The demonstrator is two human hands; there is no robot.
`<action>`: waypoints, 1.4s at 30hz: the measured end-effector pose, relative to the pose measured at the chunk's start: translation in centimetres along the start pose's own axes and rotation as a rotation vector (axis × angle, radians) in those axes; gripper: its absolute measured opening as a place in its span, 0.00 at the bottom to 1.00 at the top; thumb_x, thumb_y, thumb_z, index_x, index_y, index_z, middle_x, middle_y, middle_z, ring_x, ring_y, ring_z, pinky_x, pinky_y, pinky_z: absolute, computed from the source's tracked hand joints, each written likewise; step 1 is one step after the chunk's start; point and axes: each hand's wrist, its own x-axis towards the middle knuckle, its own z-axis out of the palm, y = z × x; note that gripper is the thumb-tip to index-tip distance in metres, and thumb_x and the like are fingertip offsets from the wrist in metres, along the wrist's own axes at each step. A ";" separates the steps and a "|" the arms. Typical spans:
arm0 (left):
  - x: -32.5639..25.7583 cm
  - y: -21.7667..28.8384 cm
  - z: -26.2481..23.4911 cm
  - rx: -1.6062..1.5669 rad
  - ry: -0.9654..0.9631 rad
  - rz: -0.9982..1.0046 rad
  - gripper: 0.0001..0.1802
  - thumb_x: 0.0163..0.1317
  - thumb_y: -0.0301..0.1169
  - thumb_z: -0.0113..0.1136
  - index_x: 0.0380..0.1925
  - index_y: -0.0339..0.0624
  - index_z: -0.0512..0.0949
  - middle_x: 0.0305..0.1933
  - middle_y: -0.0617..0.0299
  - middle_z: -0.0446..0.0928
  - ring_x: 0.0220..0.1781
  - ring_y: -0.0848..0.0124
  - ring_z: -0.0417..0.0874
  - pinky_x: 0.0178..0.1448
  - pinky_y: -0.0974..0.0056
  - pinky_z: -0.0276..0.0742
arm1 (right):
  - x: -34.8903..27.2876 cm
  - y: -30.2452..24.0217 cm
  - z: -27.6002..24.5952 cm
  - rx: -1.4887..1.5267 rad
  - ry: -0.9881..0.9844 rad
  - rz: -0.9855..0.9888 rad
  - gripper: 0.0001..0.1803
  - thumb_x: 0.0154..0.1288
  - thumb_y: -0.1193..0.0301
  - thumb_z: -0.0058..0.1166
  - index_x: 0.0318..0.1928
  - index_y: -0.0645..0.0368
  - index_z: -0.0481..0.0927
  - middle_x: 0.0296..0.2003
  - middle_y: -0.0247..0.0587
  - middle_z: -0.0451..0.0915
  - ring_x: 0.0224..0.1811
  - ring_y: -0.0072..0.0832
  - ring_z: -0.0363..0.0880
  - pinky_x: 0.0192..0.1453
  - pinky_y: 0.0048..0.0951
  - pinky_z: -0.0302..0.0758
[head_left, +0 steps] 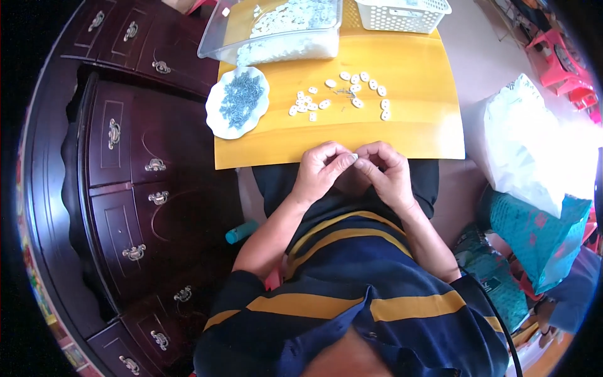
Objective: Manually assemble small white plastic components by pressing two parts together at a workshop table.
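Note:
At the near edge of the yellow table, my left hand (322, 168) and my right hand (387, 174) meet with their fingertips pinched together. Between them shows a small white plastic piece (355, 156), mostly covered by the fingers. Beyond the hands lie several loose white oval pieces with two dark holes (373, 84). To their left is a cluster of smaller white pieces (303, 103). A few thin dark metal screws (343, 92) lie among the ovals. A scalloped white plate (212, 112) on the left holds a heap of grey screws (242, 99).
A clear plastic bin (276, 52) of white pieces and a white perforated basket (402, 21) stand at the table's far side. Dark wooden drawers (125, 144) line the left. On the right are a white plastic bag (518, 138), a teal bag (534, 232) and red stools (559, 66).

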 end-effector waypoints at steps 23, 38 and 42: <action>9.0 -0.1 -0.5 1.047 0.231 0.397 0.05 0.64 0.31 0.65 0.31 0.44 0.82 0.33 0.57 0.81 0.35 0.53 0.85 0.39 0.52 0.81 | -0.9 0.2 -2.3 0.426 0.149 0.243 0.04 0.74 0.73 0.60 0.40 0.59 0.78 0.29 0.27 0.80 0.30 0.12 0.77 0.36 0.16 0.74; 2.9 3.4 3.1 0.413 0.051 0.128 0.03 0.67 0.19 0.63 0.39 0.34 0.80 0.33 0.66 0.82 0.34 0.82 0.81 0.38 0.73 0.77 | -1.2 0.0 -2.5 0.525 0.192 0.308 0.06 0.72 0.77 0.60 0.46 0.63 0.82 0.36 0.27 0.82 0.36 0.13 0.79 0.45 0.17 0.77; 2.4 3.2 3.0 0.243 0.048 -0.019 0.04 0.67 0.18 0.63 0.40 0.35 0.81 0.36 0.70 0.82 0.36 0.84 0.80 0.42 0.75 0.77 | -0.9 0.0 -2.6 0.523 0.193 0.309 0.07 0.72 0.76 0.60 0.48 0.64 0.82 0.37 0.31 0.84 0.38 0.15 0.81 0.46 0.19 0.78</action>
